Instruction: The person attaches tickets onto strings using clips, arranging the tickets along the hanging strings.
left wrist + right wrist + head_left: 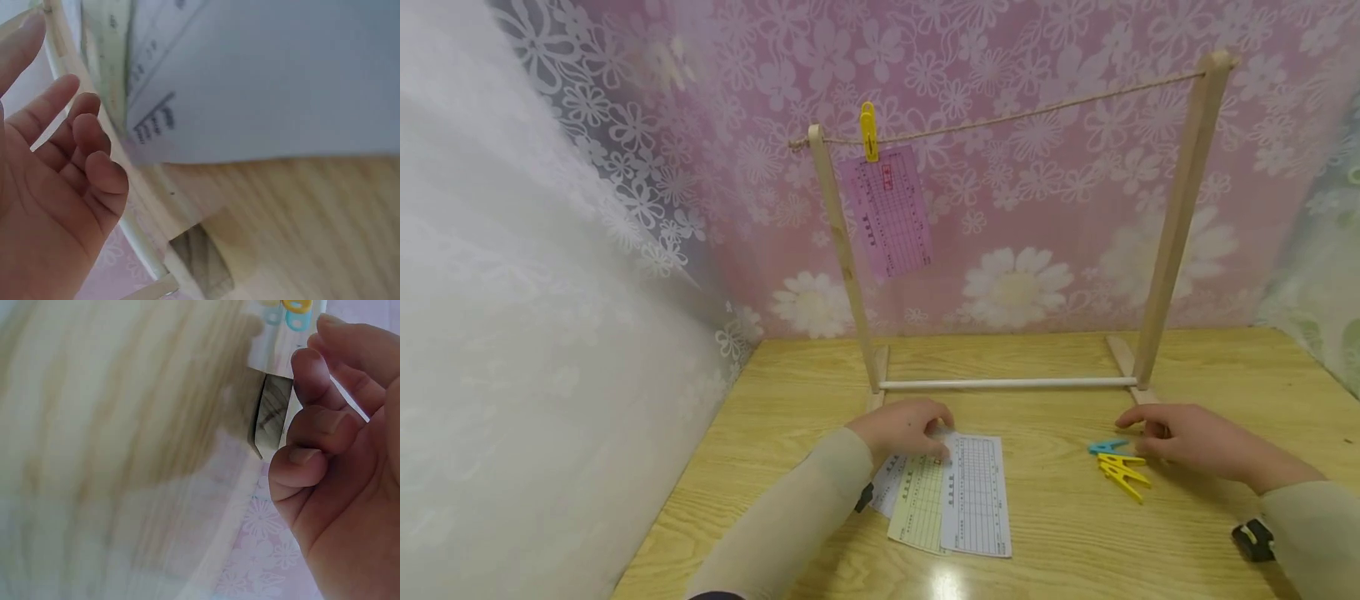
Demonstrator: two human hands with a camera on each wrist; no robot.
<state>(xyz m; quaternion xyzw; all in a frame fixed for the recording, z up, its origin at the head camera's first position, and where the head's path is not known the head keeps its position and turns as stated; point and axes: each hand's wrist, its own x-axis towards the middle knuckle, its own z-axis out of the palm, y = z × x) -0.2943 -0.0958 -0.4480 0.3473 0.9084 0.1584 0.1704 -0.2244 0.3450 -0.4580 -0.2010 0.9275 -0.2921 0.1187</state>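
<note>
My left hand (906, 429) hovers over the top edge of several paper slips, its fingers loosely bent and nothing gripped. A white slip (977, 500) with a printed grid lies uppermost, overlapping a yellow slip (917, 508); another white slip (887, 486) shows at the left. The left wrist view shows the bent fingers (100, 169) apart from the nearby white slip (269, 81). My right hand (1195, 442) is just beside a blue clothespin (1107, 447) and two yellow clothespins (1123, 479) on the table, fingers relaxed and holding nothing.
Behind the hands stands a wooden frame (1180, 225) with a white bottom rod (1007, 384). A twine line (1037, 111) runs between its posts. A yellow clothespin (868, 133) holds a pink slip (891, 212) on it at the left. Flowered curtains (1015, 287) surround the wood-grain table (760, 467).
</note>
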